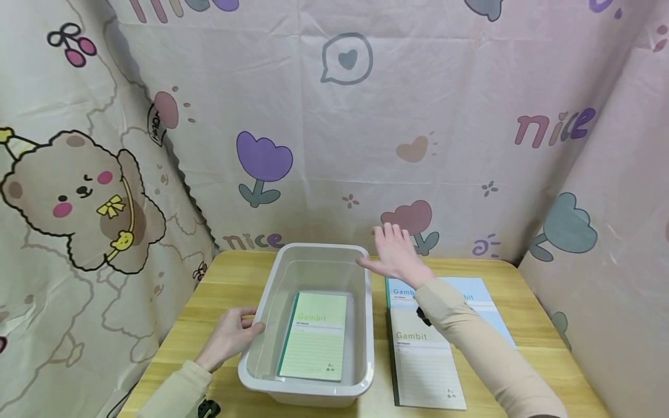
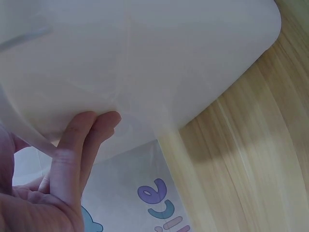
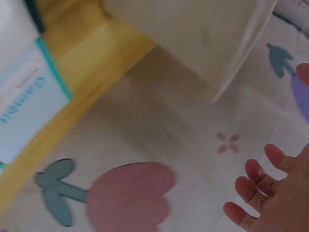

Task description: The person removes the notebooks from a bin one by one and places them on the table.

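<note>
A pale grey plastic bin (image 1: pixel 369 348) stands on the table with a green notebook (image 1: pixel 313 342) lying flat inside, cover up. My left hand (image 1: pixel 232 334) holds its left rim, thumb at the edge; in the left wrist view, the fingers (image 2: pixel 72 150) press the bin's outer wall (image 2: pixel 193 58). Raised near the bin's far right corner, my right hand (image 1: pixel 394 252) has spread fingers and holds nothing. In the right wrist view that hand (image 3: pixel 277 193) is apart from the bin (image 3: pixel 193 38).
Right of the bin lie a cream notebook (image 1: pixel 425 371) with a dark spine and blue notebooks (image 1: pixel 488 310), partly covered by my right forearm. The wooden table (image 1: pixel 230 278) ends at a patterned curtain (image 1: pixel 334 128) at the back and sides.
</note>
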`<state>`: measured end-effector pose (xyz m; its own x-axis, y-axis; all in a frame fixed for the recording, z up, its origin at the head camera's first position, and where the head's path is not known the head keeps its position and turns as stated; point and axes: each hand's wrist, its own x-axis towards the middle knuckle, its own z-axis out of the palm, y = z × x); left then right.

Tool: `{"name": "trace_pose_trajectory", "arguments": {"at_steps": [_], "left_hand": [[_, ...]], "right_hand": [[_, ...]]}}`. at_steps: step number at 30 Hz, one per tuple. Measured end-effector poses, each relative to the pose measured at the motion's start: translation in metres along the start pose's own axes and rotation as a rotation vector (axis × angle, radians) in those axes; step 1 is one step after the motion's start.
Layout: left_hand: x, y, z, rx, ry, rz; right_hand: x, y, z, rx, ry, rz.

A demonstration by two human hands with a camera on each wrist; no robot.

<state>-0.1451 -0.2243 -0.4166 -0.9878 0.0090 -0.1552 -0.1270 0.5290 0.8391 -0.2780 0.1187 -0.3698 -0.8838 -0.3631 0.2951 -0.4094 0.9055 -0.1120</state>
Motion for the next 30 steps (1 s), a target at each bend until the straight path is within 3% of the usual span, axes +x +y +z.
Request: {"name": "trace_pose_trajectory", "arguments": {"at_steps": [6,12,19,30], "left_hand": [[0.000,0.000,0.000,-0.003,0.006,-0.003],[-0.001,0.000,-0.001,-0.002,0.011,0.002],[-0.002,0.001,0.000,-0.008,0.012,0.023],[-0.001,0.000,0.001,0.006,0.018,0.036]], "right_hand": [[0.024,-0.036,-0.011,-0.047,-0.060,-0.047],[0.042,-0.069,-0.006,-0.066,-0.147,-0.067],[0.055,-0.095,0.012,-0.091,-0.211,-0.048],[0.062,-0.114,0.055,-0.063,-0.332,0.032]]}}
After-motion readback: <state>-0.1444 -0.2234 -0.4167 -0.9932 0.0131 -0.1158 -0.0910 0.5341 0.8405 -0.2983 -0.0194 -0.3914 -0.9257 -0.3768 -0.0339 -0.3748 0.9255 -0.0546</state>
